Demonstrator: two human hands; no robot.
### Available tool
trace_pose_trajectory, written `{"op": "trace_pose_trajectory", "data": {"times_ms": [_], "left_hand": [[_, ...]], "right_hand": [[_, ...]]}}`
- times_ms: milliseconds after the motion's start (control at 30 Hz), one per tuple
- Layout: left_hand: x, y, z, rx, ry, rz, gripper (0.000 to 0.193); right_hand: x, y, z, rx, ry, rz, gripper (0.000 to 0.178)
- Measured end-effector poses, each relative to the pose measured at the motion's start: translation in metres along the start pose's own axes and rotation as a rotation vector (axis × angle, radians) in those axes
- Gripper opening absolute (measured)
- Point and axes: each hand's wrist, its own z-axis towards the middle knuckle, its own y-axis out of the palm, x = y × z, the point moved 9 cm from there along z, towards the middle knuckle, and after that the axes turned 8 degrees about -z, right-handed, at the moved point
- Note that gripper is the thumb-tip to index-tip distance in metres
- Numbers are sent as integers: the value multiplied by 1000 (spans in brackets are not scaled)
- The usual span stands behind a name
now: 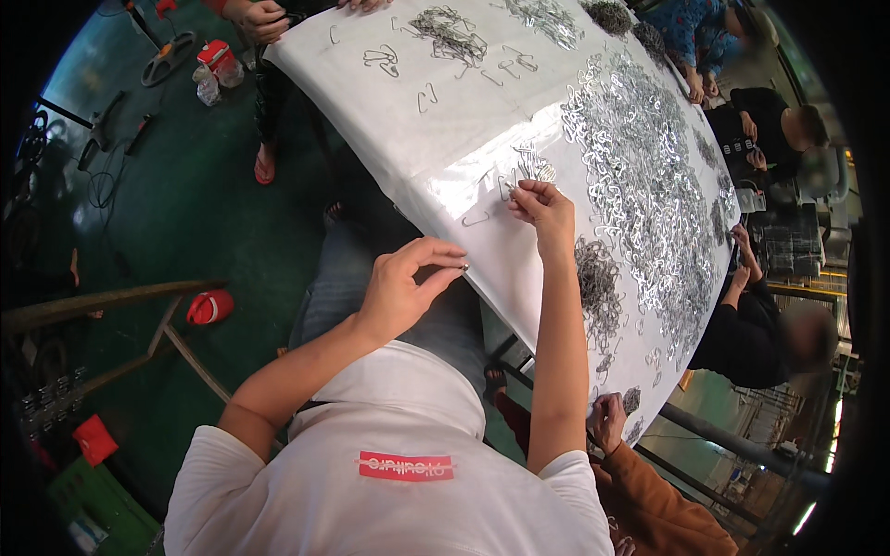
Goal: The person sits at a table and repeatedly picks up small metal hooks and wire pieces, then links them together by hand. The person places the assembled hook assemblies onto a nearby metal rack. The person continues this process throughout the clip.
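My right hand is over the near edge of the white-covered table, thumb and fingers pinched on a thin metal hook. Just beyond its fingers lies a small bunch of shiny metal hooks. A single bent hook rests on the sheet nearer the edge. My left hand is held just off the table edge, above my lap. Its thumb and fingertips close on a tiny dark bit, too small to make out.
A wide heap of metal hooks spreads over the table to the right, with a darker pile nearer. Another pile lies at the far side. Several people work around the table; one orange sleeve is close at my right. A wooden frame stands at left.
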Motion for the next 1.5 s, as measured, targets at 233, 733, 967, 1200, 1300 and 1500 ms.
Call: {"op": "trace_pose_trajectory", "data": {"times_ms": [233,733,967,1200,1300,1500], "left_hand": [[-1,6,0,-30,6,-14,18],[0,1,1,18,23,6,23],[3,1,2,26,52,29,24],[-3,11,5,21,57,47,23],[-9,19,3,10,33,3,24],[-12,19,48,-5,300,272,24]], "right_hand": [[19,11,-26,-119,146,325,23],[-45,45,-135,-55,-72,306,9],[-47,41,-145,3,-174,171,7],[-49,33,-156,274,-406,-36,8],[-48,28,-161,342,-450,-103,8],[-52,15,-169,382,-519,-171,8]]}}
